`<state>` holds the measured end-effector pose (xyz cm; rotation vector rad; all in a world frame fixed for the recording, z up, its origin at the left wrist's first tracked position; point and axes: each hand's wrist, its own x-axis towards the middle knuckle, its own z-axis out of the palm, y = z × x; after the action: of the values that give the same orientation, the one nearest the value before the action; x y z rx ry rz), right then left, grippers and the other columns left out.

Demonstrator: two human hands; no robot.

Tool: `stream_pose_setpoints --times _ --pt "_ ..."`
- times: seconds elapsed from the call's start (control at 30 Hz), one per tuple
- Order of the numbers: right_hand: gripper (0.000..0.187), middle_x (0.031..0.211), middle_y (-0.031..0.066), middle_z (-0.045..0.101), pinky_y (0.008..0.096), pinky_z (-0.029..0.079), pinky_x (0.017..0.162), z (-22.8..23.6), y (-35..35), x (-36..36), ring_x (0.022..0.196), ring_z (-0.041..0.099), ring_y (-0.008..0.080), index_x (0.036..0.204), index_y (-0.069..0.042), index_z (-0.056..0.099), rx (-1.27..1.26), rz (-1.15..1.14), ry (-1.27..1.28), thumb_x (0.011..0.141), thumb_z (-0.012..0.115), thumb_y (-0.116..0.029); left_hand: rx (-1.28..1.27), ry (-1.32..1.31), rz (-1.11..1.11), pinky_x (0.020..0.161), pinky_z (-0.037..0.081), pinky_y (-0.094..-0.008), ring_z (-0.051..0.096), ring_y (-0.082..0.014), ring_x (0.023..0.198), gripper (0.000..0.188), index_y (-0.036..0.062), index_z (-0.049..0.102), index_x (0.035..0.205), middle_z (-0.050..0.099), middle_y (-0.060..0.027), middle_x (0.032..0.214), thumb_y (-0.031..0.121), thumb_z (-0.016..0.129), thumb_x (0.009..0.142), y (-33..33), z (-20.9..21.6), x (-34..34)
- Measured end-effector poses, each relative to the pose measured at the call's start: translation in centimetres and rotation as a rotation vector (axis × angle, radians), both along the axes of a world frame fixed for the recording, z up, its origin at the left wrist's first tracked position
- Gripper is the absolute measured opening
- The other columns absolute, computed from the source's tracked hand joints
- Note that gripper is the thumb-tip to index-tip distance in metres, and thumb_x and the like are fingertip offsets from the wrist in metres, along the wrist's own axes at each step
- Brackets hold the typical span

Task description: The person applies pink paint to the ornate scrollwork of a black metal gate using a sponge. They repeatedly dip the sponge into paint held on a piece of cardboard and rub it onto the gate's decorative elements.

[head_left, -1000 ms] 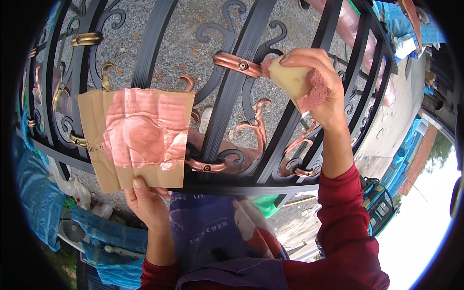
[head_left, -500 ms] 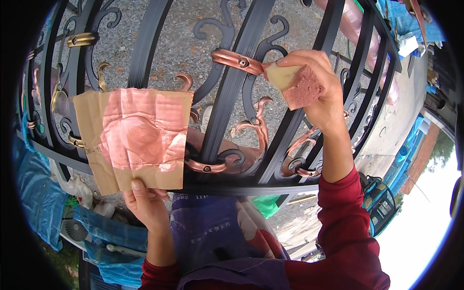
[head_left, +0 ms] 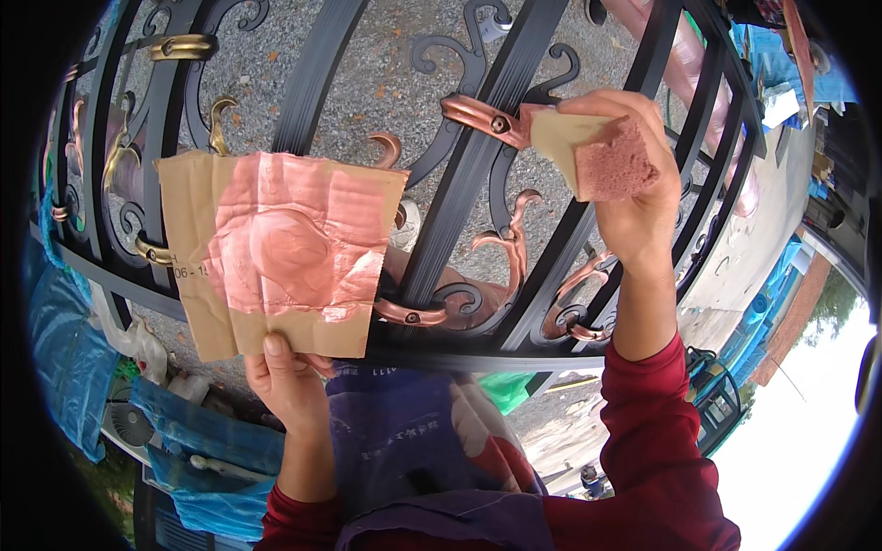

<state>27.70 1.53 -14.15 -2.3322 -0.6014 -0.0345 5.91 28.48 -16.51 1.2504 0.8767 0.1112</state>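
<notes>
A piece of brown cardboard (head_left: 197,220) is pinched at its lower edge by my left hand (head_left: 292,390), thumb in front. Wet-looking copper-pink paint (head_left: 289,243) lies in a thick pool and smears across its face. My right hand (head_left: 643,216) is closed around a sponge (head_left: 614,165), pale yellow on one side and stained pink on the other. The sponge's left tip meets the right end of a copper-coloured collar (head_left: 482,118) on a bar of the black metal gate (head_left: 457,170). Part of the gate is hidden behind the cardboard.
Copper leaf scrolls (head_left: 516,239) and a lower copper collar (head_left: 410,314) decorate the gate. Further left, another collar (head_left: 184,47) is gold. Gravel ground (head_left: 390,92) shows between the bars. Blue plastic sheeting (head_left: 211,441) covers things at the lower left.
The gate, cardboard and both hands appear shifted to the right in the view. The sponge stays at the right end of the same collar, and both holds are unchanged.
</notes>
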Motion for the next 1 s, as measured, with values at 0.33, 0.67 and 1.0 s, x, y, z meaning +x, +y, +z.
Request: stream_pose_setpoints --times 0.33,0.67,1.0 --pt "0.034 0.105 0.0079 0.066 0.0340 0.046 0.086 0.8 1.7 0.6 0.095 0.059 0.0269 0.102 -0.004 0.069 -0.072 0.058 0.004 0.069 0.064 0.006 -0.072 -0.034 -0.012 0.043 0.045 -0.0242 0.057 -0.0154 0.050 0.030 -0.0018 0.052 0.106 0.059 -0.0115 0.063 0.028 0.049 0.102 0.6 0.2 -0.1" --pt "0.024 0.113 0.0084 0.062 0.0306 0.046 0.090 3.4 -2.0 -9.2 0.103 0.060 0.0186 0.108 0.000 0.064 0.351 -0.391 0.438 0.086 0.069 -0.006 -0.010 -0.007 -0.050 0.045 0.046 -0.0243 0.057 -0.0136 0.052 0.030 -0.0010 0.053 0.107 0.062 -0.0105 0.070 0.029 0.049 0.103 0.3 2.8 1.6" --pt "0.035 0.103 0.0162 0.056 0.0437 0.045 0.089 8.9 -1.9 -23.6 0.104 0.054 0.0371 0.107 0.001 0.057 0.255 -0.615 0.381 0.079 0.071 -0.015 -0.020 -0.088 -0.477 0.071 0.046 -0.0393 0.051 -0.0292 0.077 0.035 0.0009 0.054 0.120 0.056 -0.0226 0.095 0.026 0.059 0.096 2.4 10.8 0.9"
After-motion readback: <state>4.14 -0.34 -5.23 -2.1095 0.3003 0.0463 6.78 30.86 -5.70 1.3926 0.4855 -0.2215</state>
